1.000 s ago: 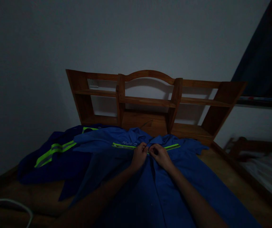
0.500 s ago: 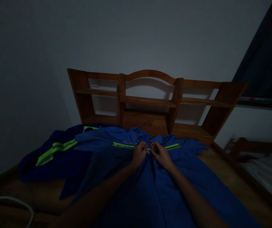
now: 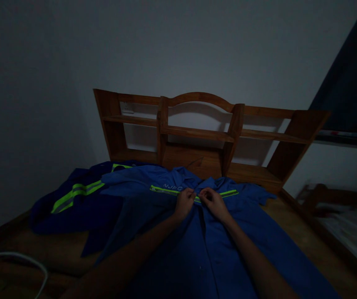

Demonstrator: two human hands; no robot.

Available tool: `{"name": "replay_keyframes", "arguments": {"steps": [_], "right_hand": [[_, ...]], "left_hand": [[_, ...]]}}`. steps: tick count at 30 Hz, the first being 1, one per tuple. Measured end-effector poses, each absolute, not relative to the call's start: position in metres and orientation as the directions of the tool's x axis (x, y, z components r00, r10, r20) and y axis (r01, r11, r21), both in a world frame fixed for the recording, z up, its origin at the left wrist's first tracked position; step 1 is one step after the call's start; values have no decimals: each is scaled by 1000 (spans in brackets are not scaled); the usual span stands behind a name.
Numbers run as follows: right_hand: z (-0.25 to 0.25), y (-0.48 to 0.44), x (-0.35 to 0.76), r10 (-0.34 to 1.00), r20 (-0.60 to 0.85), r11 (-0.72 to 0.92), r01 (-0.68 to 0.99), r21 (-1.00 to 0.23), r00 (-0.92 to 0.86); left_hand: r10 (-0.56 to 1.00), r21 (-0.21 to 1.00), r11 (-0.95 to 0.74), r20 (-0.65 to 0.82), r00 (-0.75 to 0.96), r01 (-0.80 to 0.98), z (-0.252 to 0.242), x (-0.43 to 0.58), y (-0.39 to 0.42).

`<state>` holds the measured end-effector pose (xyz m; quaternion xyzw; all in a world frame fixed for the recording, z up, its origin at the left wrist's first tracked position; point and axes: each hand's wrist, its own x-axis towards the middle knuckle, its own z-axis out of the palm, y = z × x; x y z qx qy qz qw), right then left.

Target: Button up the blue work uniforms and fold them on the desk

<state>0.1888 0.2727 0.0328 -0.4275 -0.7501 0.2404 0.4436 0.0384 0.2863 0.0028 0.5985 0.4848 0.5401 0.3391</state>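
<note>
A blue short-sleeved work shirt (image 3: 166, 232) lies spread out, front side up, with a yellow-green reflective band across its chest and pale lettering above the band. My left hand (image 3: 184, 203) is pinched on the shirt's front edge at the band. Close beside it, my right hand (image 3: 213, 202) pinches the opposite front edge, fingers curled. Between the fingertips the cloth is bunched; any button there is too small and dark to make out. Below my hands the front opening runs down as a dark line.
A darker blue garment (image 3: 81, 199) with reflective bands lies at the left, partly under the shirt. Behind stands a wooden shelf headboard (image 3: 197, 131) against a pale wall. A white cable (image 3: 25, 258) curves at the lower left. Another wooden bed frame (image 3: 321, 199) is at the right.
The view has shifted slightly, moving the scene a little to the right. Both hands stay at the shirt front, with only small finger movement.
</note>
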Motion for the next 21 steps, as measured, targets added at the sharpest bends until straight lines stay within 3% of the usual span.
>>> {"name": "replay_keyframes", "arguments": {"steps": [6, 14, 21], "right_hand": [[35, 269, 189, 813, 532, 573, 493, -655, -237], [21, 288, 192, 938, 314, 341, 225, -913, -148], [20, 292, 191, 971, 210, 224, 119, -967, -116]], "left_hand": [[945, 943, -305, 317, -79, 135, 10, 38, 280], [940, 923, -327, 339, -28, 203, 20, 40, 273], [929, 897, -358, 370, 3, 258, 25, 39, 272]]}}
